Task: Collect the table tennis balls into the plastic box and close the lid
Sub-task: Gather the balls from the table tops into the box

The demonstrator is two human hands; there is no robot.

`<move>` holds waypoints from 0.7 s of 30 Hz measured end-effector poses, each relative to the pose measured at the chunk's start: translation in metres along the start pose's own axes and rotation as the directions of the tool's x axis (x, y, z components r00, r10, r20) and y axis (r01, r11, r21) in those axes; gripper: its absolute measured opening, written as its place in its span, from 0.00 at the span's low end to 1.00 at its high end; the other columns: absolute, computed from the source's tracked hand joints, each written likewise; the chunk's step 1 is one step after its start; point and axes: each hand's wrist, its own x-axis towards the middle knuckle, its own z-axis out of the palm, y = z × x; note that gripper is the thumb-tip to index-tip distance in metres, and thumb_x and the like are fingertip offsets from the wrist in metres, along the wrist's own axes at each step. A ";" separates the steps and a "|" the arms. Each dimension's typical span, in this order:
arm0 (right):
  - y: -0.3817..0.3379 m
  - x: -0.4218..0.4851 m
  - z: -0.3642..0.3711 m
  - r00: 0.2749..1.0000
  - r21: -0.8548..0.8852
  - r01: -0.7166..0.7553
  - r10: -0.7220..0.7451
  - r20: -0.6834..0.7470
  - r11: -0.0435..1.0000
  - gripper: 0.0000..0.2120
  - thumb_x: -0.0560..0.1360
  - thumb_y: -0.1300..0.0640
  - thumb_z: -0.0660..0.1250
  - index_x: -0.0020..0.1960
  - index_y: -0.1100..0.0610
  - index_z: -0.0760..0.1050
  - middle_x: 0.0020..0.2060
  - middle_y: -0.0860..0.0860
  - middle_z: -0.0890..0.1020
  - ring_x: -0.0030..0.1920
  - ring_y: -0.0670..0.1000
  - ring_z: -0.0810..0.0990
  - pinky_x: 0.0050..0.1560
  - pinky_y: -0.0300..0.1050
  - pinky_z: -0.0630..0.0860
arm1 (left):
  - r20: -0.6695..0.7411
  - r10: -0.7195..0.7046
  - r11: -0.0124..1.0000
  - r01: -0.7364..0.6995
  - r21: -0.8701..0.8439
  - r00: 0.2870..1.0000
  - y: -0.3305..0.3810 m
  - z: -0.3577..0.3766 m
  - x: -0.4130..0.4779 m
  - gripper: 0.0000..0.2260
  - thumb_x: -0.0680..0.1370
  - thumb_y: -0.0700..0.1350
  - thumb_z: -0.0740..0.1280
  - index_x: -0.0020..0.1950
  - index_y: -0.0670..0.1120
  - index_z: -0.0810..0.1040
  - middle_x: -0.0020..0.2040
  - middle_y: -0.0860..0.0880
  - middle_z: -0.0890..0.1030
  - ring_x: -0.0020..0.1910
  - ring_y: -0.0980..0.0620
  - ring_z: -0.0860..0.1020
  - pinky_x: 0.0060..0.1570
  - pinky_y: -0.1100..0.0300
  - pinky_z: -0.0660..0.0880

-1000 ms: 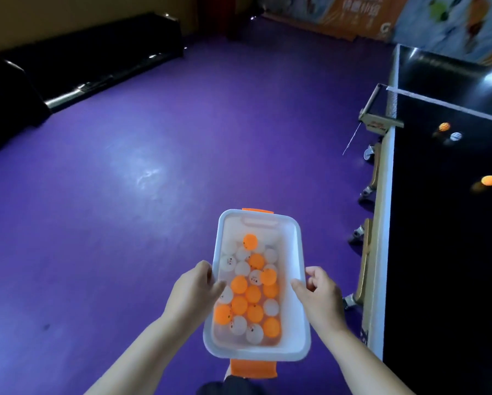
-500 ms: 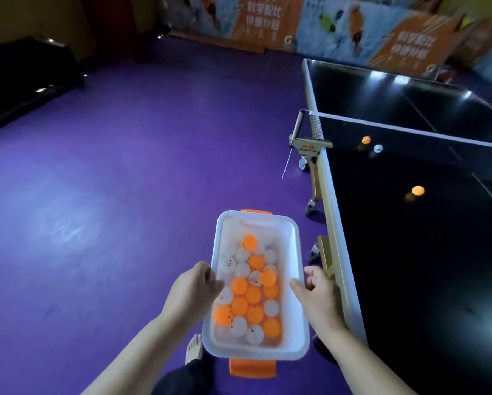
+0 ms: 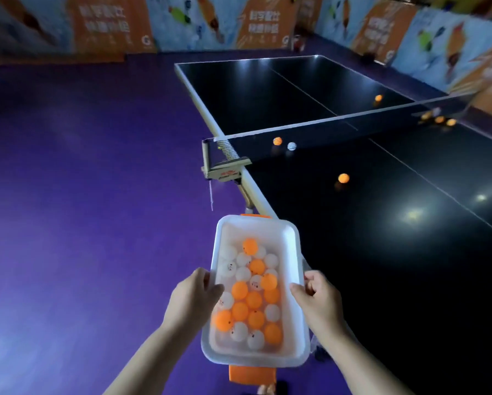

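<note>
A: So, view has swung right over the last second — the black table tennis table now fills the right half, where before it was mostly purple floor. Status?

B: Both hands are on the translucent white plastic box, which is held up beside the table's near edge. Left hand is wrapped on the left long rim, thumb over the edge. Right hand is clamped on the right rim, same way. Grip unchanged from a second ago.

A: Contents?

B: Mixed orange and white balls, roughly one layer deep. No lid on it; orange latch tabs show at both short ends.

A: What's left?

B: Plenty. On the near half: a loose orange ball. At the net: an orange ball and a white ball side by side. One far orange ball past the net, plus a small cluster at the far end of the net — too blurred to count.

A: So?

B: I'd judge collection is mid-way. Likely next: set the box down and free a hand. Lid not in view — closing is well off.
</note>
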 end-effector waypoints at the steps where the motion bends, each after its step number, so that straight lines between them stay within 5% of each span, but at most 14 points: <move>1: 0.000 0.011 -0.005 0.999 0.004 -0.014 0.014 -0.034 1.000 0.07 0.70 0.55 0.72 0.43 0.48 0.74 0.35 0.50 0.81 0.37 0.51 0.80 0.39 0.51 0.77 | 0.020 0.031 1.000 -0.031 0.007 0.999 0.010 0.005 0.015 0.10 0.72 0.47 0.65 0.37 0.43 0.68 0.31 0.51 0.73 0.29 0.52 0.67 0.28 0.58 0.62; 11: 0.013 0.157 -0.054 0.969 0.076 -0.121 0.134 -0.209 0.990 0.07 0.71 0.55 0.71 0.47 0.52 0.75 0.34 0.47 0.79 0.34 0.46 0.78 0.34 0.42 0.73 | 0.153 0.230 0.967 -0.243 0.073 0.961 0.135 0.071 0.158 0.10 0.74 0.48 0.66 0.36 0.47 0.68 0.31 0.53 0.73 0.28 0.55 0.68 0.26 0.61 0.62; 21: 0.032 0.263 -0.099 0.923 0.088 -0.222 0.238 -0.301 0.971 0.07 0.72 0.55 0.70 0.48 0.52 0.73 0.37 0.44 0.78 0.37 0.43 0.77 0.37 0.44 0.75 | 0.281 0.287 0.932 -0.335 0.138 0.916 0.230 0.139 0.252 0.10 0.76 0.49 0.66 0.39 0.47 0.68 0.33 0.54 0.72 0.30 0.55 0.69 0.26 0.62 0.63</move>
